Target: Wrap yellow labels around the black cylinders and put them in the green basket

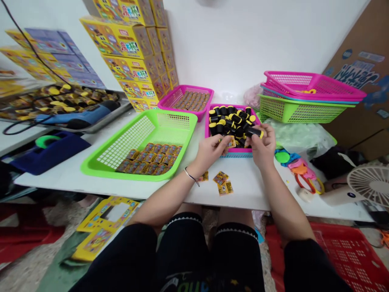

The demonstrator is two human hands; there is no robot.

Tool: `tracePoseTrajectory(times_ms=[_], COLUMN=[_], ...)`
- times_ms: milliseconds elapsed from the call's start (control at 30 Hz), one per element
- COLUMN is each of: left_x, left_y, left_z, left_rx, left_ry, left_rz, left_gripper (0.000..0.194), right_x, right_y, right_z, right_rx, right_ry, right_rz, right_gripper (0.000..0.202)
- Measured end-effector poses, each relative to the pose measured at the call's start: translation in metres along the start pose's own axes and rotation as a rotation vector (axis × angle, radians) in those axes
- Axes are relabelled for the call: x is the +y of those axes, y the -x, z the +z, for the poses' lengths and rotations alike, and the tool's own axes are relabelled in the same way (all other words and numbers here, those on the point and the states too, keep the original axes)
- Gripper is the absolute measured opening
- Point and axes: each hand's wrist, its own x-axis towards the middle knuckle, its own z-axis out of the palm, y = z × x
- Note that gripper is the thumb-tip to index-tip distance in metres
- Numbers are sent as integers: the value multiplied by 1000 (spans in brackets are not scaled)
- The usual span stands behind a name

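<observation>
My right hand (264, 142) grips a small black canister with a yellow cap (251, 131), held tilted sideways. Between the fingertips of my left hand (214, 149) is a small yellow printed label (232, 142), close beside the canister. Both hands are over the front edge of a pink basket (208, 127) heaped with similar black canisters (234, 115). On the white table (246, 188) below my wrists lie several loose printed labels (225, 187). To the left, a green basket (100, 156) holds rows of canisters wrapped in printed labels (154, 158).
Behind the green basket sits another pink basket (209, 93) with labelled canisters. Yellow boxes (127, 44) are stacked at the back left. A tape dispenser (60, 154) and blue tool (88, 115) stand left. Stacked baskets (300, 109) and a small fan (369, 182) are right.
</observation>
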Motion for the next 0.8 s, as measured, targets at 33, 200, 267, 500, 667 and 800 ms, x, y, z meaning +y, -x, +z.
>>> tracePoseTrajectory(times_ms=[33,200,267,500,667,800], left_x=[-1,-8,-10,-10,-11,-9], left_y=[3,5,5,5,5,2], left_z=[-1,2,4,3,-2,-5], left_rx=[13,62,77,147,105,-149], left_ry=[-37,-59,-52,-76,-112,-15], left_rz=[43,205,211,216,183,181], left_gripper=[57,59,57,59,67,61], right_x=[-3,-13,-15,-18,-15,-15], right_y=[2,18,22,18,16,13], right_z=[1,7,8,8,6,3], right_rx=[-36,-183,-179,-193,-248,-240], right_ry=[-24,6,52,190,280,325], right_rz=[15,48,47,58,23,-72], right_gripper=[48,38,35,33,35,31])
